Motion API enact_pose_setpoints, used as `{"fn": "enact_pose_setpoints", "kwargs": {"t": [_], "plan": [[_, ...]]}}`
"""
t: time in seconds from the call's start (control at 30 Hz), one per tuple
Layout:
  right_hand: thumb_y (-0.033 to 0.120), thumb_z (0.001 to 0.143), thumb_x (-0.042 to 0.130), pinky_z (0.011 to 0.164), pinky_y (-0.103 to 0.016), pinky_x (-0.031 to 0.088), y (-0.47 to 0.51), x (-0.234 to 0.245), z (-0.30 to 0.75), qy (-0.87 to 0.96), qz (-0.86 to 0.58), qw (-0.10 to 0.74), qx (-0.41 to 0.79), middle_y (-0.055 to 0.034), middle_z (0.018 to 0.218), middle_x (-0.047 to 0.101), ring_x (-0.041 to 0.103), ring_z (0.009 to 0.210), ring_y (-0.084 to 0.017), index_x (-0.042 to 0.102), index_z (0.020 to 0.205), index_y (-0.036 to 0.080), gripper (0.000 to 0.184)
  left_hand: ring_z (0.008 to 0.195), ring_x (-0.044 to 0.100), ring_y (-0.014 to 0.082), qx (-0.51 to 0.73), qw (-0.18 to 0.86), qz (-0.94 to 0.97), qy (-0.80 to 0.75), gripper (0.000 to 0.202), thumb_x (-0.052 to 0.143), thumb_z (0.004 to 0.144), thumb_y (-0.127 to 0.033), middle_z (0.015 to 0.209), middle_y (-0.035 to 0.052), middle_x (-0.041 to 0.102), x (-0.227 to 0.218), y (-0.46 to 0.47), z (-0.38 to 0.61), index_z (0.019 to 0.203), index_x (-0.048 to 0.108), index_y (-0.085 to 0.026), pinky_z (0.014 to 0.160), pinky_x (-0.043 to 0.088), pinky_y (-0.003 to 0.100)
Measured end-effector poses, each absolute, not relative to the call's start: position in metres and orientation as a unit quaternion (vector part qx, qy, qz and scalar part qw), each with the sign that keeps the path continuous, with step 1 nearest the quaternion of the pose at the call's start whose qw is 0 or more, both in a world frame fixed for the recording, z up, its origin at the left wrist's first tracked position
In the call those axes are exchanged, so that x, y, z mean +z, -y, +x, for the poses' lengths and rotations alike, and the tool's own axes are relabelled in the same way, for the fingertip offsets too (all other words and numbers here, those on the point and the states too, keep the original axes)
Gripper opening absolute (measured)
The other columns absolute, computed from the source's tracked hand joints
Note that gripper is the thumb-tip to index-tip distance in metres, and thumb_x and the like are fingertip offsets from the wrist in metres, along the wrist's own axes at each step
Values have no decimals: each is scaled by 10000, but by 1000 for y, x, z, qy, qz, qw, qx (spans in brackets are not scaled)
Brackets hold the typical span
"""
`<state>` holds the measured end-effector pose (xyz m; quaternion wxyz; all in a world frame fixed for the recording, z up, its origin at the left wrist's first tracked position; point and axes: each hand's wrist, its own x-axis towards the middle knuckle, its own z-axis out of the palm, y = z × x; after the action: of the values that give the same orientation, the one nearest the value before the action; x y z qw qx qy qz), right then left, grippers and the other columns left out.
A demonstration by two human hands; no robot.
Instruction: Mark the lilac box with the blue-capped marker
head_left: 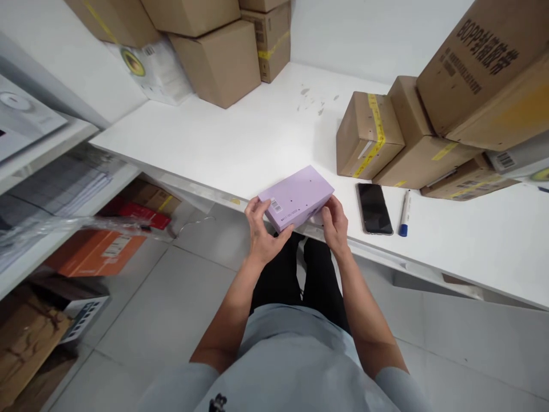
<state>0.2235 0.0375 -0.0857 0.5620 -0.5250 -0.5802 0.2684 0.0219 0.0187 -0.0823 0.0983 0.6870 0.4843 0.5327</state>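
Observation:
A lilac box (300,191) with a small barcode label is at the front edge of the white table (206,154), tilted toward me. My left hand (265,232) grips its left corner, fingers on the top and left side and thumb on the near edge. At the box's right end is my right hand (334,223), its fingers curled against that side. The underside of the box is hidden. To the right lie a dark-screened phone (374,209) and a white marker with a blue cap (404,213).
Brown cartons with yellow tape (371,137) are stacked at the right, under a large carton (489,74). More cartons (223,63) stand at the back left. On the left, a shelf (77,149) holds papers, with an orange box (96,252) below it.

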Motion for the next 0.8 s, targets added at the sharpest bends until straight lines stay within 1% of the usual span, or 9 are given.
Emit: {"fn": "enact_pose_setpoints", "kwargs": {"t": [0.17, 0.3, 0.43, 0.5, 0.57, 0.63, 0.73, 0.8], "plan": [[509, 965, 496, 1088, -460, 482, -33, -86, 225, 560, -534, 582, 250, -99, 1335, 666, 627, 1225, -226, 570, 1348, 239, 475, 1419, 349, 308, 517, 85, 689, -500, 762, 741, 804, -438, 1436, 148, 276, -79, -17, 32, 1410, 303, -291, 1060, 493, 499], [541, 964, 477, 1140, -480, 439, -36, -85, 223, 529, -559, 587, 250, -83, 1363, 655, 598, 1284, -228, 576, 1346, 255, 487, 1374, 401, 315, 519, 56, 694, -496, 693, 767, 786, -377, 1404, 135, 302, -72, -12, 43, 1357, 384, -288, 1089, 460, 524], [545, 974, 450, 1182, -492, 389, -40, -86, 220, 523, -561, 587, 261, -87, 1436, 605, 550, 1346, -230, 529, 1400, 248, 525, 1331, 435, 304, 522, 48, 683, -508, 662, 779, 772, -315, 1391, 135, 291, -65, -5, 56, 1324, 418, -267, 1104, 443, 521], [545, 973, 447, 1178, -505, 390, -39, -86, 221, 520, -563, 588, 257, -102, 1460, 579, 538, 1355, -238, 504, 1421, 238, 547, 1289, 470, 295, 517, 51, 683, -513, 670, 773, 764, -295, 1400, 140, 277, -62, 0, 62, 1332, 419, -259, 1090, 456, 518], [532, 965, 466, 1152, -518, 415, -35, -83, 227, 519, -575, 591, 226, -115, 1445, 578, 551, 1327, -250, 521, 1397, 237, 526, 1275, 486, 297, 506, 61, 696, -505, 671, 760, 767, -294, 1404, 145, 270, -60, 4, 66, 1348, 426, -251, 1077, 468, 517], [491, 952, 499, 1103, -511, 455, -27, -77, 243, 522, -591, 595, 156, -115, 1367, 610, 573, 1272, -252, 582, 1310, 245, 441, 1275, 493, 300, 498, 71, 712, -490, 654, 745, 782, -303, 1406, 147, 267, -59, 7, 66, 1359, 443, -245, 1062, 485, 508], [416, 924, 532, 955, -452, 531, -15, -64, 286, 490, -639, 593, 30, -102, 1186, 631, 615, 1085, -225, 631, 1182, 235, 331, 1258, 506, 291, 492, 76, 721, -481, 616, 748, 800, -327, 1404, 140, 269, -58, 9, 66, 1347, 475, -258, 1026, 516, 487], [380, 883, 561, 876, -425, 542, -10, -56, 323, 442, -696, 565, -30, -101, 1128, 587, 603, 938, -200, 629, 1177, 204, 349, 1240, 510, 287, 486, 73, 722, -487, 595, 764, 800, -341, 1398, 136, 279, -57, 10, 67, 1328, 501, -264, 1011, 524, 481]]}}
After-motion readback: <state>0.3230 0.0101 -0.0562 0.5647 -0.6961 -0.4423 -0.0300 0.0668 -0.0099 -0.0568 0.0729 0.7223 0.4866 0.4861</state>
